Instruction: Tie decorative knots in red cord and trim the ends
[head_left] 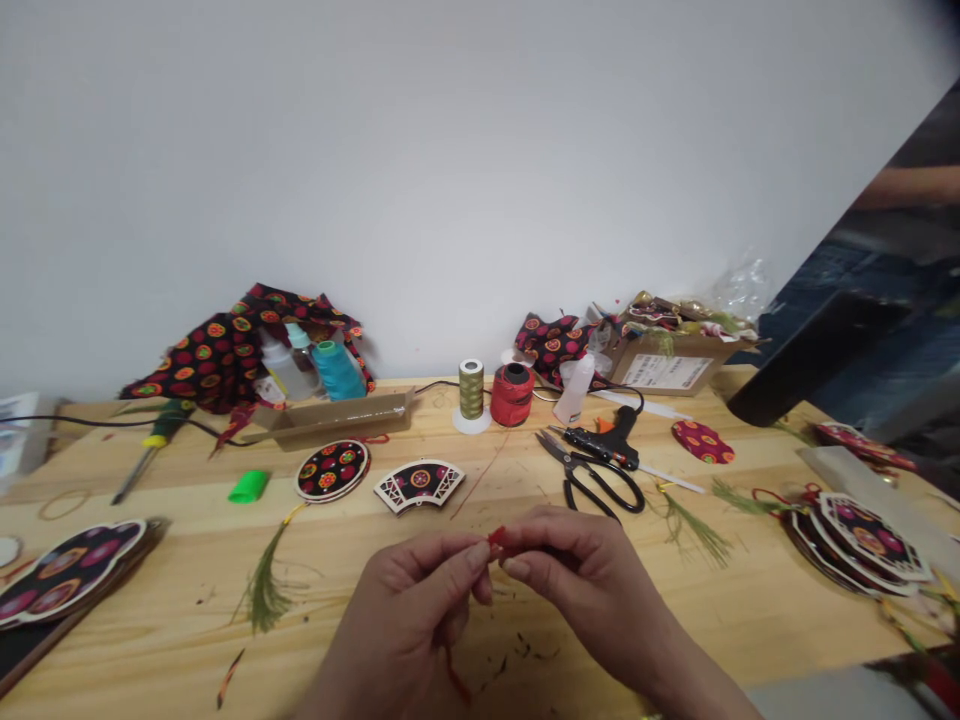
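Thumb and fingers of my left hand pinch a red cord, whose loose end hangs below the palm. The fingertips of my right hand are closed on the same cord, close to the left fingertips. Just beyond the hands lies a fan-shaped wooden ornament with dark flowered fabric. To its left is a round fabric ornament with a green tassel. Black-handled scissors lie past my right hand, beside a glue gun. The knotting of the cord is mostly hidden by my fingers.
Thread spools, green and red, stand by the wall. A cardboard box sits at back right. Stacked ornaments lie left and right. A screwdriver lies left. Another person's arm shows at right.
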